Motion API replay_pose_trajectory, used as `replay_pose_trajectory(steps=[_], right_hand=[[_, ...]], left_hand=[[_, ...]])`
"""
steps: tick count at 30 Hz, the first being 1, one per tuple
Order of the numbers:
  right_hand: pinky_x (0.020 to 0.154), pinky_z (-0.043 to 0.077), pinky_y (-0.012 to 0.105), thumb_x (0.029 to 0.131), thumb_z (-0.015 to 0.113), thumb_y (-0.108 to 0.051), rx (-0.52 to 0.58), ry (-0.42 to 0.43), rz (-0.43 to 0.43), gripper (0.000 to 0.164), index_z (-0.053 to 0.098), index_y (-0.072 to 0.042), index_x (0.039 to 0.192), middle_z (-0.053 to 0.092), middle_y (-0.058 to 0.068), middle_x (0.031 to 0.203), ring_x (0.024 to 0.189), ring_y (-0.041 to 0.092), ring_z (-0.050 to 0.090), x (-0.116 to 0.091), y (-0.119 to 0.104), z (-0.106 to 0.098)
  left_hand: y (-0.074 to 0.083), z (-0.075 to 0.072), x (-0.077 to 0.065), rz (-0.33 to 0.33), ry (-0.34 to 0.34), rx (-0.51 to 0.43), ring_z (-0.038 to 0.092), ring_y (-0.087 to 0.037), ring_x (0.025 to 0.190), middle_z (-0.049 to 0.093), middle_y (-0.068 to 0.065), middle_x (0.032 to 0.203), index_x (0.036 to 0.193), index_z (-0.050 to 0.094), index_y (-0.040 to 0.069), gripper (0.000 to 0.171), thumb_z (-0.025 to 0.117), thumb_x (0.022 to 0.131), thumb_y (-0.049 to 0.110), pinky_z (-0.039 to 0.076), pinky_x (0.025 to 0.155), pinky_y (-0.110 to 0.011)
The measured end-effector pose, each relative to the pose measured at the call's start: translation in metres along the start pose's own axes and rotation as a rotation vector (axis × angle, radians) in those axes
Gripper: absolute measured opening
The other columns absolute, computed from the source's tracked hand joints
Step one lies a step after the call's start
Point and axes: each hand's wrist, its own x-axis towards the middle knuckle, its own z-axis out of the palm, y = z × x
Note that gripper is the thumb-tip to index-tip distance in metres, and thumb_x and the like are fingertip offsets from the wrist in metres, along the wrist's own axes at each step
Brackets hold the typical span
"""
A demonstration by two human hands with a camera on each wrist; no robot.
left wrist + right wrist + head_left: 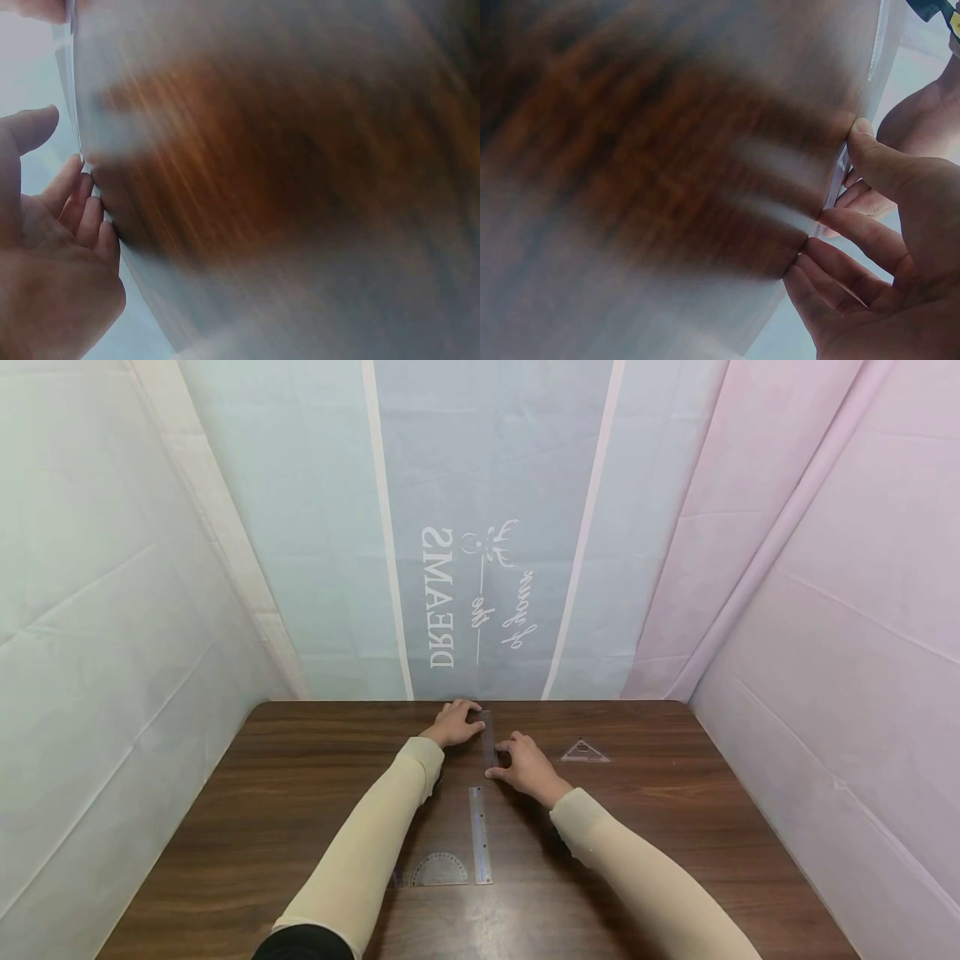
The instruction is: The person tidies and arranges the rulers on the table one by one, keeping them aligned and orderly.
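A clear ruler lies lengthwise on the dark wooden table, its far end close to the back edge. My left hand is at that far end, a fingertip right at the ruler's corner and the thumb near its left side. Lower down, my right hand touches the ruler, thumb at its near end and index finger along the right edge. The fingers of my right hand look extended in the right wrist view, tips on the tabletop. A second clear ruler lies in line with the first, nearer me.
Left of the nearer ruler is a clear protractor, beside my left sleeve. A small clear set square lies to the right of my right hand. Behind the table's back edge hangs a printed cloth.
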Motion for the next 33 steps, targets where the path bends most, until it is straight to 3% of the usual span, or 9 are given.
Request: replay_pose_trajectory(steps=[12,19,24,33], right_hand=[[0.101,0.053,0.051,0.093,0.087,-0.038,-0.01,0.009,-0.007,0.058,0.072,-0.003,0.137,0.062,0.014,0.122,0.118,0.033,0.06,0.001,-0.002,0.0],[0.108,0.05,0.054,0.093,0.087,-0.037,0.001,0.007,0.005,0.059,0.071,-0.003,0.139,0.061,0.02,0.136,0.13,0.038,0.058,-0.001,-0.004,-0.001],[0.103,0.053,0.053,0.093,0.087,-0.036,0.007,0.001,0.009,0.059,0.071,-0.004,0.139,0.061,0.017,0.126,0.121,0.035,0.06,-0.002,-0.006,-0.003],[0.098,0.054,0.052,0.094,0.087,-0.036,-0.017,0.005,0.006,0.059,0.07,-0.006,0.141,0.061,0.015,0.123,0.117,0.033,0.06,-0.001,-0.005,-0.003]], left_hand=[[0.002,-0.006,-0.005,-0.015,0.002,-0.049,0.035,-0.041,0.152,0.044,-0.017,0.163,0.154,0.054,0.01,0.05,0.064,0.11,0.031,0.03,0.125,-0.056],[0.01,-0.01,-0.016,-0.01,0.032,-0.08,0.037,-0.04,0.151,0.046,-0.019,0.161,0.153,0.053,0.006,0.049,0.063,0.11,0.028,0.032,0.125,-0.053],[0.014,-0.015,-0.023,0.004,0.065,-0.141,0.041,-0.039,0.147,0.053,-0.019,0.155,0.149,0.054,0.003,0.047,0.064,0.11,0.026,0.036,0.122,-0.051],[0.002,-0.007,-0.012,-0.013,0.059,-0.261,0.041,-0.037,0.145,0.066,-0.016,0.137,0.148,0.051,0.006,0.046,0.067,0.108,0.024,0.035,0.121,-0.051]])
